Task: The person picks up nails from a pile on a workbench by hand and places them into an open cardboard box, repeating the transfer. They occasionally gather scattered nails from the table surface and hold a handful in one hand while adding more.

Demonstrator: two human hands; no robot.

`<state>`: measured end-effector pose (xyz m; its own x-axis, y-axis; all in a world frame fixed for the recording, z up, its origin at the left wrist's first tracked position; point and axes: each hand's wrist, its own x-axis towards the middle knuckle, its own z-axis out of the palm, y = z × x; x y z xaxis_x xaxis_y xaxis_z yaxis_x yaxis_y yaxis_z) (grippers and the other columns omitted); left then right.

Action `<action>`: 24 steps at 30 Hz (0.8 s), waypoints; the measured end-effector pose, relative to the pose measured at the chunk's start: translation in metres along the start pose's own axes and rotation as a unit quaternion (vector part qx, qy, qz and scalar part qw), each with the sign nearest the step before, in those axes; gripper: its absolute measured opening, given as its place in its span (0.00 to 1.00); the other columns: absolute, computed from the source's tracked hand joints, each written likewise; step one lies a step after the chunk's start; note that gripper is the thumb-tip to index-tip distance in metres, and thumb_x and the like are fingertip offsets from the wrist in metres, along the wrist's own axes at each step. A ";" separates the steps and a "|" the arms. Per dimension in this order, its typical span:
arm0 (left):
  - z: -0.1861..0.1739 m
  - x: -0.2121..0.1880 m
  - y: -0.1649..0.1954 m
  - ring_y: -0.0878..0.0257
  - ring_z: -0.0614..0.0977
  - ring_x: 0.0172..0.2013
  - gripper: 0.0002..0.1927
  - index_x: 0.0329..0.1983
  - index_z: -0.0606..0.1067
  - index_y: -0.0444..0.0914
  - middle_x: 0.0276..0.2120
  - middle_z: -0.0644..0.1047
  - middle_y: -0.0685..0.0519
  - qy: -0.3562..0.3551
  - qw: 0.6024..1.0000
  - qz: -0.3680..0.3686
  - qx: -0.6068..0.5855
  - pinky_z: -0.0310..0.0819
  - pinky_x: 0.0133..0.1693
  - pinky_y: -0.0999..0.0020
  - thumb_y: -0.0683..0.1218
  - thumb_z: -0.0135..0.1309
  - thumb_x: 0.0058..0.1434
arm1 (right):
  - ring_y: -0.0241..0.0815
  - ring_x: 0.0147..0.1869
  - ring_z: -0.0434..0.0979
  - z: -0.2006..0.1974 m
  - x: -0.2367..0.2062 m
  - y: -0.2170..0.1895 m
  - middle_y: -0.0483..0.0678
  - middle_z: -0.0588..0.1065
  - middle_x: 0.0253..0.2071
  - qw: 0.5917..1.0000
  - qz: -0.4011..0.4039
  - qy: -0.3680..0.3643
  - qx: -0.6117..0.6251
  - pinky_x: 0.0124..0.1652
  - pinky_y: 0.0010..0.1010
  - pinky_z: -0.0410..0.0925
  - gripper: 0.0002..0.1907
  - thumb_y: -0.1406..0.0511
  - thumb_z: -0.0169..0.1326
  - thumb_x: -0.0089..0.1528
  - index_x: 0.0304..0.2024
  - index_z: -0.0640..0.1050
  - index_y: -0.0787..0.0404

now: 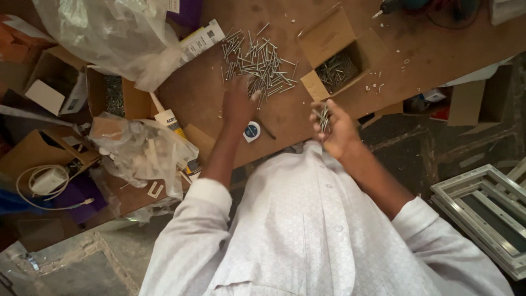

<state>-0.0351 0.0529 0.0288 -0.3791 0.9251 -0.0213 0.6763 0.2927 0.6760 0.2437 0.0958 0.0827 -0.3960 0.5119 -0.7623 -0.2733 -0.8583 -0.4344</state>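
a: screws (262, 61), where? 
b: loose heap mid table (416, 55), left hand (238, 104) resting on its near edge, fingers curled, grip unclear; bare wood lies between heap and table edge.

a: containers? 
b: open cardboard box (334, 52) beside heap, screws inside. right hand (335, 129) closed around a small bundle of screws.

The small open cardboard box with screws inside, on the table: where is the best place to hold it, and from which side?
Probably grip the cardboard box by its two outer side walls, coming from above. Its flaps are splayed open and look floppy, and the screws in the box lie loose inside, so keep it level.
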 end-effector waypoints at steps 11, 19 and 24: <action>0.034 0.017 0.003 0.43 0.79 0.47 0.11 0.43 0.77 0.39 0.46 0.77 0.45 -0.039 0.996 0.042 0.075 0.73 0.49 0.48 0.44 0.63 0.58 | 0.35 0.28 0.72 -0.027 -0.009 -0.017 0.45 0.75 0.32 1.000 -0.025 0.008 -0.005 0.21 0.23 0.62 0.15 0.54 0.48 0.71 0.47 0.76 0.57; 0.027 0.011 -0.007 0.42 0.79 0.40 0.08 0.43 0.78 0.39 0.40 0.78 0.44 0.042 0.994 0.047 0.091 0.71 0.43 0.46 0.43 0.58 0.60 | 0.45 0.45 0.78 -0.043 0.021 -0.058 0.48 0.77 0.41 0.993 -0.112 0.018 -0.035 0.43 0.37 0.72 0.16 0.55 0.48 0.72 0.52 0.74 0.59; 0.017 0.003 0.001 0.42 0.80 0.42 0.07 0.43 0.78 0.40 0.41 0.79 0.45 0.064 0.994 -0.024 0.081 0.72 0.43 0.47 0.45 0.59 0.63 | 0.45 0.63 0.72 -0.044 0.040 -0.108 0.49 0.74 0.59 0.986 -0.122 0.086 -0.078 0.57 0.40 0.64 0.21 0.51 0.48 0.70 0.61 0.69 0.51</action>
<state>-0.0246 0.0599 0.0166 -0.4841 0.8736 0.0507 0.7447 0.3809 0.5480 0.2961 0.2071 0.0774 -0.1773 0.7012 -0.6906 -0.1979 -0.7128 -0.6729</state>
